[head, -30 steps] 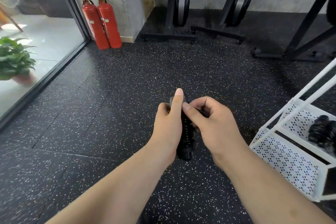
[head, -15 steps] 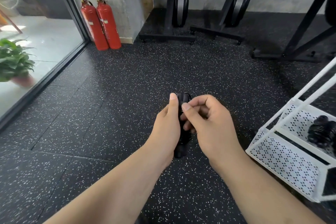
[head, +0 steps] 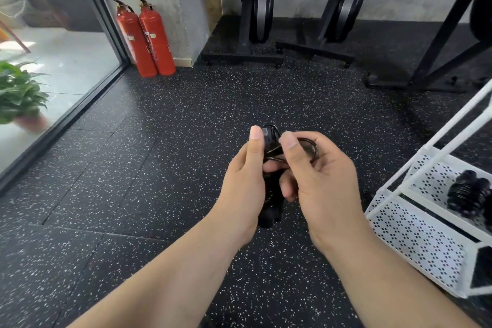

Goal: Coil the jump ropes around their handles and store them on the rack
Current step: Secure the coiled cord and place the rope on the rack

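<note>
Below centre, your left hand (head: 243,186) grips the handles (head: 270,205); your right hand (head: 323,184) pinches the light, likely springy loop (head: 312,147) at two o'clock.

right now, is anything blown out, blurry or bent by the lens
Head view: daylight blows out the pale floor outside at left; the potted plant looks soft; the wide lens splays the posts of the white rack at right; the left hand, right hand and jump rope are evenly lit and sharp.

Speckled black rubber floor (head: 186,154), grey wall (head: 173,2), two red fire extinguishers (head: 155,40), glass panel (head: 61,56), potted plant (head: 18,93)
</note>
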`<state>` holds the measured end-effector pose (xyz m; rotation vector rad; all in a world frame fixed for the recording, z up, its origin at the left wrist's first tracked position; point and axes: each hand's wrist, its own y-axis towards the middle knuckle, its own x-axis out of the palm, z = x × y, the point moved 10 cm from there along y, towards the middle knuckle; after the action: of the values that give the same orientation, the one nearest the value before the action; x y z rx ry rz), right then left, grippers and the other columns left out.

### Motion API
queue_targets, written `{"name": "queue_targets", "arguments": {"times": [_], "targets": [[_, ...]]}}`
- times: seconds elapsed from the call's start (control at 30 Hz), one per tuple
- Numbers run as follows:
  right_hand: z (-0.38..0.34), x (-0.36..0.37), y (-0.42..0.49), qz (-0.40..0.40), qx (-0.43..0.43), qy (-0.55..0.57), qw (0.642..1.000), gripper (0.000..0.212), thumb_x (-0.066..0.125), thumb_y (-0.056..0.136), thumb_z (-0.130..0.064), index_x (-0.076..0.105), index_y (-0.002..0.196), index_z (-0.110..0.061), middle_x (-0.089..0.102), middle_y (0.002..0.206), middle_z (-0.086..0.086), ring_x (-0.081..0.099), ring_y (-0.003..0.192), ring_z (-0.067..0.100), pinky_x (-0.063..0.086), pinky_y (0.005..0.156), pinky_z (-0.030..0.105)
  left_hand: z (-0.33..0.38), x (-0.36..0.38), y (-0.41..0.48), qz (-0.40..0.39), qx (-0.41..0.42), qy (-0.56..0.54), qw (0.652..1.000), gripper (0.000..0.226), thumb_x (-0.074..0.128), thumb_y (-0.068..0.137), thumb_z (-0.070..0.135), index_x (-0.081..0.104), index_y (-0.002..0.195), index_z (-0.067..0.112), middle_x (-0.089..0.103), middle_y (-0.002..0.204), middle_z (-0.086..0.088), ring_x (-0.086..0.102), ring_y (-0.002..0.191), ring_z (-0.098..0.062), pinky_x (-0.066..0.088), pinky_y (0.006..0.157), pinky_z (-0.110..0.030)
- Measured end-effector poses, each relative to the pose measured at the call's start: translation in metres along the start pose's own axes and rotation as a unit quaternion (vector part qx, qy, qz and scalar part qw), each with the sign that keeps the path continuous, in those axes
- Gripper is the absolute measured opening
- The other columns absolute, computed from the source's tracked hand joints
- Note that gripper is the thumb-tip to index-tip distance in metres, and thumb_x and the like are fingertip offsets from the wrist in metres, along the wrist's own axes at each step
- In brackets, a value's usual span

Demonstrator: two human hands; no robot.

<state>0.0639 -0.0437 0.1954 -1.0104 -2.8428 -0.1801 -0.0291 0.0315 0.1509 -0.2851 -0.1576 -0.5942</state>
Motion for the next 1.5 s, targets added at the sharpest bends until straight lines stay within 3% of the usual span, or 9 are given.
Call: {"name": "queue_targets", "arguments": {"times": [0.07,0.23,0.5,0.7,0.83,1.03,1.17,1.3,1.5], "targets": [[0.003,-0.004,-0.005,0.045,0.006,0.032,0.998,0.026,0.071,0.096,-0.04,0.074,0.101,-0.015,0.073,0.072,0.008,0.051,0.05,0.017,0.042,0.045,0.025,0.005,0.002,-0.002,-0.002,0.021,0.004,1.0,0.066,0.04,0.1,0.075,0.071,0.094,0.016,0.062,0.066,-0.009,0.061,0.06,-0.024,0.056,0.066,-0.039],[0.024,-0.015,-0.013,0.138,0.084,0.14,0.977,0.024,0.076,0.094,-0.043,0.072,0.097,-0.019,0.059,0.064,0.001,0.047,0.05,0.009,0.041,0.045,0.021,0.011,0.002,-0.002,-0.004,0.093,0.059,0.994,0.075,0.039,0.094,0.083,0.065,0.108,0.014,0.068,0.081,-0.011,0.063,0.071,-0.026,0.056,0.072,-0.052],[0.028,-0.024,-0.013,0.179,0.092,0.117,0.973,0.032,0.081,0.092,-0.038,0.069,0.11,-0.016,0.064,0.066,-0.002,0.055,0.053,0.009,0.046,0.047,0.022,0.02,0.012,-0.007,-0.04,0.144,0.061,0.987,0.049,0.039,0.102,0.066,0.06,0.103,0.021,0.067,0.082,0.001,0.061,0.072,-0.017,0.053,0.066,-0.036],[0.011,-0.035,-0.009,0.199,0.009,-0.004,0.98,0.019,0.082,0.091,-0.042,0.077,0.095,-0.025,0.07,0.078,-0.002,0.061,0.068,0.003,0.051,0.062,0.018,0.03,0.003,-0.009,0.016,0.226,0.148,0.963,0.04,0.043,0.107,0.055,0.06,0.128,0.026,0.071,0.11,0.02,0.067,0.1,0.0,0.049,0.086,-0.015],[0.008,-0.034,-0.004,0.177,0.011,-0.079,0.981,0.023,0.074,0.096,-0.05,0.081,0.093,-0.028,0.077,0.086,-0.012,0.068,0.078,-0.002,0.049,0.069,0.013,0.036,0.001,-0.012,0.025,0.248,0.196,0.948,0.044,0.044,0.103,0.062,0.054,0.135,0.033,0.067,0.113,0.029,0.066,0.103,0.001,0.047,0.085,-0.012],[0.014,-0.018,-0.007,0.119,0.04,-0.015,0.992,0.026,0.067,0.102,-0.042,0.085,0.095,-0.024,0.069,0.067,-0.019,0.062,0.064,-0.005,0.046,0.06,0.011,0.042,0.001,-0.011,0.014,0.248,0.214,0.945,0.038,0.041,0.099,0.065,0.052,0.127,0.042,0.068,0.108,0.031,0.066,0.095,0.004,0.048,0.08,-0.012],[0.009,-0.019,-0.006,0.123,0.011,-0.033,0.992,0.016,0.067,0.105,-0.027,0.082,0.109,-0.028,0.077,0.085,-0.015,0.069,0.078,-0.001,0.055,0.074,0.018,0.037,-0.007,-0.005,0.029,0.231,0.175,0.957,0.031,0.041,0.106,0.06,0.057,0.122,0.039,0.07,0.101,0.024,0.064,0.089,0.003,0.052,0.081,-0.02],[0.0,-0.017,-0.009,0.12,-0.04,-0.112,0.986,0.03,0.066,0.105,-0.028,0.073,0.135,-0.029,0.077,0.118,-0.013,0.074,0.105,0.005,0.061,0.096,0.033,0.033,-0.01,-0.001,0.025,0.198,0.121,0.972,0.04,0.036,0.102,0.061,0.058,0.104,0.027,0.064,0.085,0.019,0.056,0.077,0.002,0.046,0.073,-0.015],[-0.016,-0.017,-0.011,0.121,-0.079,-0.091,0.985,0.029,0.076,0.099,-0.019,0.077,0.126,-0.03,0.079,0.112,-0.017,0.077,0.102,0.004,0.062,0.093,0.028,0.027,-0.013,0.003,0.028,0.183,0.113,0.976,0.049,0.036,0.1,0.064,0.064,0.111,0.026,0.071,0.1,0.013,0.063,0.091,0.001,0.049,0.083,-0.016]]}}
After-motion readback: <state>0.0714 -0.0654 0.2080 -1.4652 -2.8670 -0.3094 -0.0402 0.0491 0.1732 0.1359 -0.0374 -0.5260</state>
